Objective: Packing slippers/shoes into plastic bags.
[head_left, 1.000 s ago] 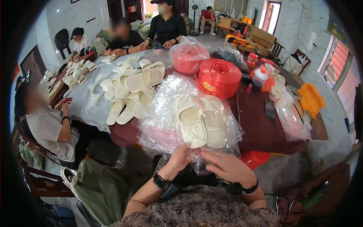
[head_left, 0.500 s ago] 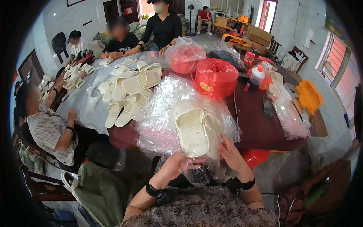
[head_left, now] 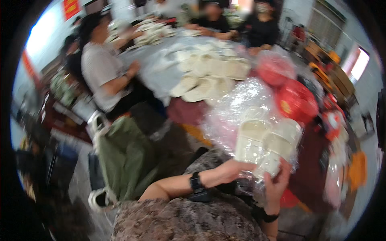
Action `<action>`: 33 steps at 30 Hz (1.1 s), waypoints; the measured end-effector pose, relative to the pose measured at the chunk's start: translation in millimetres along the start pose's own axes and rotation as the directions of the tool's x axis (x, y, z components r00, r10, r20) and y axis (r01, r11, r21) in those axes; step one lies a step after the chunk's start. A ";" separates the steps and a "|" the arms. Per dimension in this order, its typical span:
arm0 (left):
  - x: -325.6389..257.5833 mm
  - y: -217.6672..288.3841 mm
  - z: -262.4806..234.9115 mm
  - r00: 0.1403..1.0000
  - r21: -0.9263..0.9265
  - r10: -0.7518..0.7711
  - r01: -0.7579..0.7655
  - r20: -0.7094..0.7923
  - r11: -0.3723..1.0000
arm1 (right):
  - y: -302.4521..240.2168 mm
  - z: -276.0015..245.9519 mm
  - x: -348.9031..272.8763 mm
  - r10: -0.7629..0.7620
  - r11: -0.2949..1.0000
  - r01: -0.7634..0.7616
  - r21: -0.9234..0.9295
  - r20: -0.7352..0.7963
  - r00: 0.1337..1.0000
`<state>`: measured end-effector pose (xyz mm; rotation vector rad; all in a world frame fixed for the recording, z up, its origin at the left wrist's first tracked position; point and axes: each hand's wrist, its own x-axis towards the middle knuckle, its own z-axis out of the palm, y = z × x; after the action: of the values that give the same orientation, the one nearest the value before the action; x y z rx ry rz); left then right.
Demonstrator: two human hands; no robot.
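Observation:
A pair of cream slippers lies side by side inside a clear plastic bag, close to the table's near edge. My left hand is closed at the bag's near end, its fingertips against the heel of the left slipper. Around the near end of the right slipper my right hand is wrapped, gripping it through the film. Beneath the pair and to its left spreads a heap of clear plastic bags. Motion blur softens the finger detail.
Farther up the table lies a pile of cream slippers. Red twine rolls stand beyond the bags at right. A co-worker sits at the table's left side; others are at the far end. A green sack stands at my left.
The view has swung left, shifting the scene rightward. Both slippers now lie side by side in the bag. My left hand has closed at its end, and my right hand has gripped the right slipper.

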<state>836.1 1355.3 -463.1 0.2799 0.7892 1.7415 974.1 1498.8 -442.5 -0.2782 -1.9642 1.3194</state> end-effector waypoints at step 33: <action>-371.5 109.9 -320.3 0.809 0.709 0.113 0.565 -0.577 -0.422 | 48.7 -29.1 12.3 0.203 0.979 -0.202 -0.039 0.031 0.979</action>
<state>694.1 882.2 -556.1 0.7735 2.4463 -0.0282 974.7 1547.9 -473.5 -0.4870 -2.0326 1.4268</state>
